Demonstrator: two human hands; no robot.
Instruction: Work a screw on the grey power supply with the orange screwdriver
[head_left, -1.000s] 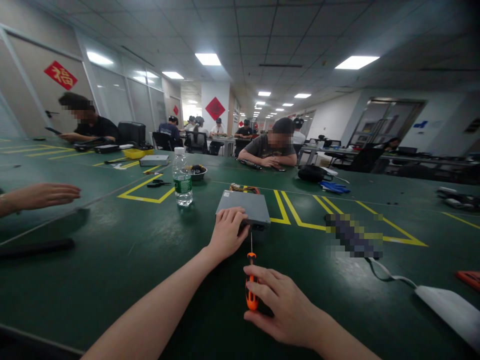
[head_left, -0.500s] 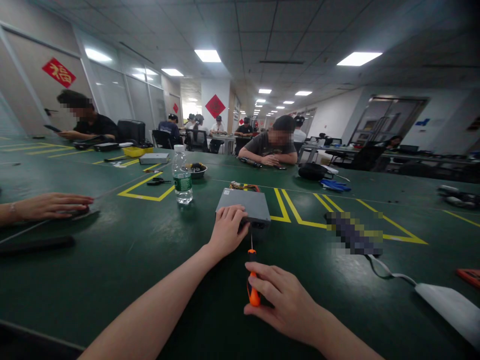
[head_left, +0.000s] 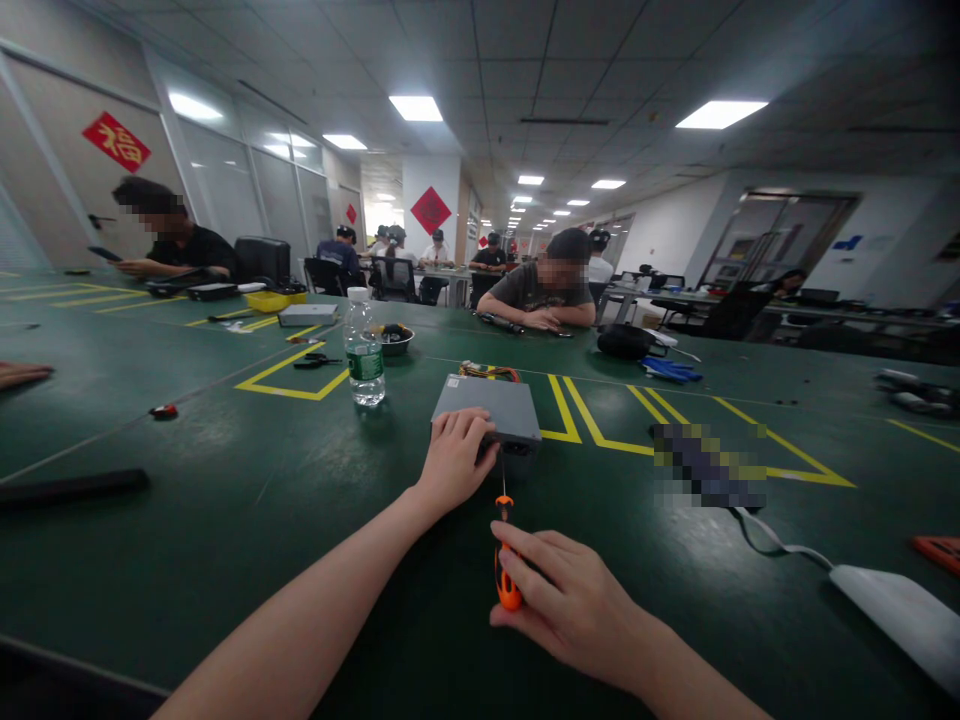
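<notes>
A grey metal computer power supply [head_left: 506, 402] lies on the green table in front of me, its bundle of coloured cables [head_left: 487, 371] at the far side. My left hand [head_left: 459, 455] grips its near left edge, fingers on the top and thumb at the front face. In my right hand [head_left: 559, 590] is an orange and black screwdriver [head_left: 508, 580], handle held between thumb and fingers. Its thin shaft points away from me to the near face of the power supply, by the socket. Whether the tip sits on a screw is too small to tell.
A water bottle [head_left: 364, 350] stands left of the power supply, with a metal bowl [head_left: 396, 340] behind it. To the right lie a blurred-out dark object [head_left: 705, 468], a white cable and a white block [head_left: 892, 620]. Another person's hand [head_left: 22, 374] rests at the left edge.
The other person's hand at the left has drawn back leftward, leaving a small red and black item in view. My screwdriver has turned in my right hand; the power supply stays put.
</notes>
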